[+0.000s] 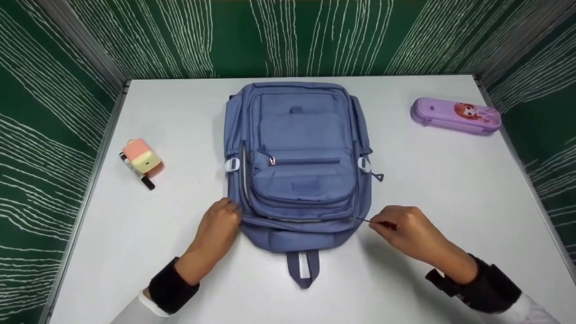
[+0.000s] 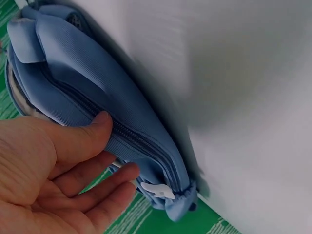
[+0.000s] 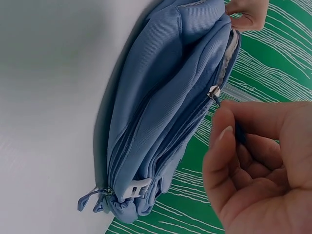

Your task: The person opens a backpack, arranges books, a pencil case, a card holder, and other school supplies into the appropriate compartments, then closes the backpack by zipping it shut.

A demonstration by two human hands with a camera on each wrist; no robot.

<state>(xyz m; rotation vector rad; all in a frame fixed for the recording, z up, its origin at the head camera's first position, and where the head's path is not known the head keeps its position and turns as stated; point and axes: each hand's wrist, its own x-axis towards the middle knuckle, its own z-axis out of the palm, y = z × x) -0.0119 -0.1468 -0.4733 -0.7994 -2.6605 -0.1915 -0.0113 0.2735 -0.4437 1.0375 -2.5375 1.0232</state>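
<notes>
A blue backpack point(image 1: 306, 135) lies front side up on the white table, its carry loop point(image 1: 310, 270) toward me. My left hand point(image 1: 220, 220) holds its lower left side; in the left wrist view the thumb point(image 2: 97, 131) presses the fabric beside a zipper, and the other fingers are curled. With thumb and forefinger my right hand point(image 1: 405, 229) pinches a dark zipper pull cord at the lower right. That cord runs to a metal zipper slider point(image 3: 213, 91). The zipper is parted from the left side along the bottom edge up to the slider.
A purple pencil case point(image 1: 454, 116) stands at the back right. On the left lie a pink and yellow case-like object point(image 1: 143, 156) and a black-and-white marker point(image 1: 137, 171). Green panels with white lines point(image 1: 243, 40) rise behind and beside the table point(image 1: 189, 126).
</notes>
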